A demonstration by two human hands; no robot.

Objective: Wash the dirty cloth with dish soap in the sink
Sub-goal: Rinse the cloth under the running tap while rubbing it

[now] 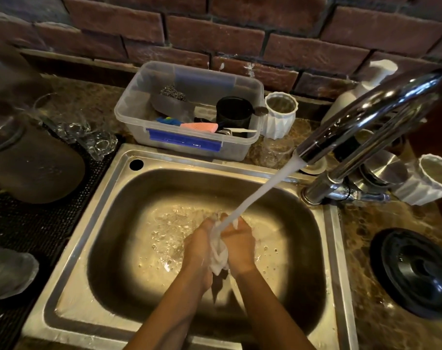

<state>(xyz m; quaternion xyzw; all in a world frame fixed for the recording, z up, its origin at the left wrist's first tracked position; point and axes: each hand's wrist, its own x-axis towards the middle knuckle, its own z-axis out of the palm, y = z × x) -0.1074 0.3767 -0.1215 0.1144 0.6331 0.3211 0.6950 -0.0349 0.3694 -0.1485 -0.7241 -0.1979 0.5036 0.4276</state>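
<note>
Left hand point(198, 245) and right hand point(238, 242) squeeze the white cloth point(218, 256) between them under the faucet point(353, 122) stream, over the sink point(108, 193).

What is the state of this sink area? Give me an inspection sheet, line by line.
Surface: steel sink, basin wet with splashing water; mottled stone counter around it.
Job's things: white cloth bunched between both hands under the running stream from the faucet; no dish soap bottle identifiable.
Clutter: clear plastic tub behind the sink holding a steel scourer, a black cup and a pink sponge; white ribbed cups; black round lid on the right.
Hands: left hand and right hand both shut on the cloth.
Cables: nothing seen.
Surroundings: brick wall behind; dark mat with glassware on the left.
</note>
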